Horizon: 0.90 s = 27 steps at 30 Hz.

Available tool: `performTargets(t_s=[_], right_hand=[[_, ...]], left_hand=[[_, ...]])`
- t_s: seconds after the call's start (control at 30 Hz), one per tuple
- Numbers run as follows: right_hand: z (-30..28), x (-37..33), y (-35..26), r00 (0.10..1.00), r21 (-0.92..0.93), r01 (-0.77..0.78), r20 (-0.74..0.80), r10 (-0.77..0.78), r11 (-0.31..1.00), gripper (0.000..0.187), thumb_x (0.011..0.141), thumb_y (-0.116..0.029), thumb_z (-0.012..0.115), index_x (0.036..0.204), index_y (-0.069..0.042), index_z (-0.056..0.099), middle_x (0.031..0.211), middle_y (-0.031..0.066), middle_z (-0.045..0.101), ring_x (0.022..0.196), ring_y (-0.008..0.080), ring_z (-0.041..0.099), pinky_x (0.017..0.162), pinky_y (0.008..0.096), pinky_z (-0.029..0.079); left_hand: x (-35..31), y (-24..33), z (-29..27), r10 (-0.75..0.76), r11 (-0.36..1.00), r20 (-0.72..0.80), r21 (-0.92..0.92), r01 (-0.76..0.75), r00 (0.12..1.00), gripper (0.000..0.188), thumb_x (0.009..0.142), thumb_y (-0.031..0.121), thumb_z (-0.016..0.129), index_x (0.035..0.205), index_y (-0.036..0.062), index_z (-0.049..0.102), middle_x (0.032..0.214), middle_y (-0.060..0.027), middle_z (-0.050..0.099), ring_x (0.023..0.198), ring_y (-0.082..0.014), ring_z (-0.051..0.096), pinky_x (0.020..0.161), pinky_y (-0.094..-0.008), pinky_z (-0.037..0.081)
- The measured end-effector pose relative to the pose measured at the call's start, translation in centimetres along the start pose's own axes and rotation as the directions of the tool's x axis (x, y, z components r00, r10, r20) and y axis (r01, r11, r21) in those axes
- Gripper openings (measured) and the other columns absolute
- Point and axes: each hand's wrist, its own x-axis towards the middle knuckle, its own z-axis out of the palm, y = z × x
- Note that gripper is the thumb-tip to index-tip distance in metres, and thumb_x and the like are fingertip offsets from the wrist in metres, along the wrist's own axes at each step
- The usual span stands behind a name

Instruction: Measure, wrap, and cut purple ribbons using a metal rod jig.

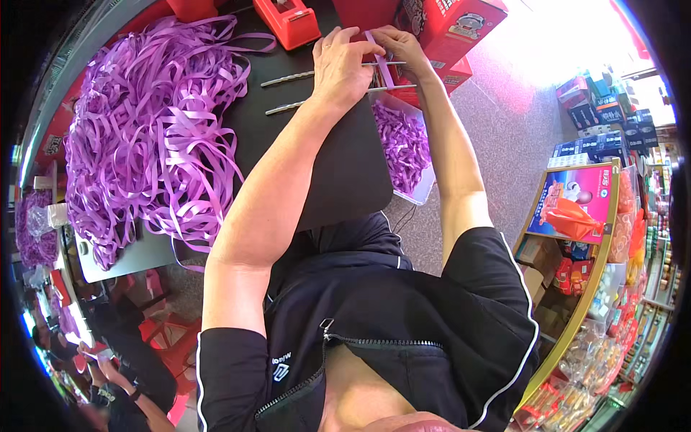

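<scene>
My left hand point(344, 66) is closed over the black table point(317, 180), its thumb and fingertips pinching a purple ribbon point(384, 70). Close by on the right, my right hand point(404, 49) has its fingers bent around the upper end of the same ribbon. Two thin metal rods with spiral-grooved ends, like long drill bits, lie side by side beneath my hands: the far rod point(288, 78) and the near rod point(285, 109). The ribbon crosses both rods; whether it wraps around them I cannot tell. My left hand hides part of the rods.
A large tangled heap of purple ribbon point(155, 137) covers the left side. Below the table's right edge, a white bin point(423, 189) holds short purple ribbon pieces point(403, 147). A red tape dispenser point(291, 25) and red boxes point(461, 32) stand at the back. Another person point(133, 353) works lower left.
</scene>
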Motion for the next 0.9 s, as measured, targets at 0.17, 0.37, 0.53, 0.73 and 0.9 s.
performTargets(t_s=[0.17,0.37,0.53,0.73,0.9], right_hand=[[-0.2,0.3,-0.6,0.993,-0.044,0.106,-0.041,-0.108,0.993,0.022,0.090,-0.017,0.063,0.101,0.000,0.070,0.101,0.0019,0.063,0.096,0.0103,0.057,0.086,0.0244,0.042],[0.5,0.5,-1.6,0.987,-0.063,0.155,-0.041,-0.157,0.986,0.021,0.089,-0.017,0.064,0.100,0.000,0.070,0.101,0.0025,0.063,0.097,0.0110,0.057,0.087,0.0242,0.042],[-0.1,0.0,0.2,0.995,0.021,0.085,-0.048,-0.084,0.996,0.021,0.090,-0.017,0.063,0.101,-0.001,0.070,0.099,0.0025,0.064,0.094,0.0098,0.058,0.085,0.0237,0.043],[-0.5,-2.4,2.0,0.997,-0.187,0.006,-0.078,-0.021,0.982,0.028,0.090,-0.024,0.063,0.101,0.000,0.069,0.100,0.0010,0.065,0.090,0.0085,0.058,0.079,0.0244,0.046],[-1.9,-9.2,4.6,0.995,-0.407,-0.094,-0.056,0.078,0.908,0.028,0.091,-0.026,0.061,0.105,-0.003,0.069,0.093,0.0035,0.063,0.086,0.0110,0.057,0.077,0.0276,0.046]], left_hand=[[0.1,0.1,0.1,-0.015,0.999,-0.032,-0.039,0.013,0.999,0.035,0.072,0.012,0.071,0.105,0.0210,0.069,0.133,-0.0123,0.050,0.129,-0.0314,0.040,0.109,-0.0468,0.025],[0.2,0.0,0.0,-0.025,0.999,-0.031,-0.042,0.024,0.999,0.033,0.071,0.012,0.071,0.103,0.0184,0.068,0.133,-0.0121,0.050,0.128,-0.0302,0.041,0.108,-0.0459,0.026],[0.2,0.0,0.1,0.008,0.999,-0.041,-0.036,-0.010,0.999,0.028,0.072,0.011,0.071,0.098,0.0196,0.070,0.134,-0.0115,0.050,0.128,-0.0307,0.041,0.108,-0.0464,0.026],[-0.1,-0.2,0.1,0.054,0.999,-0.010,0.010,-0.053,0.999,0.025,0.073,0.012,0.069,0.096,0.0228,0.073,0.136,-0.0105,0.049,0.130,-0.0325,0.038,0.109,-0.0471,0.025],[0.1,0.6,0.7,0.038,0.999,0.016,0.004,-0.038,0.999,0.024,0.075,0.013,0.069,0.096,0.0236,0.073,0.137,-0.0092,0.048,0.134,-0.0316,0.033,0.111,-0.0472,0.020]])
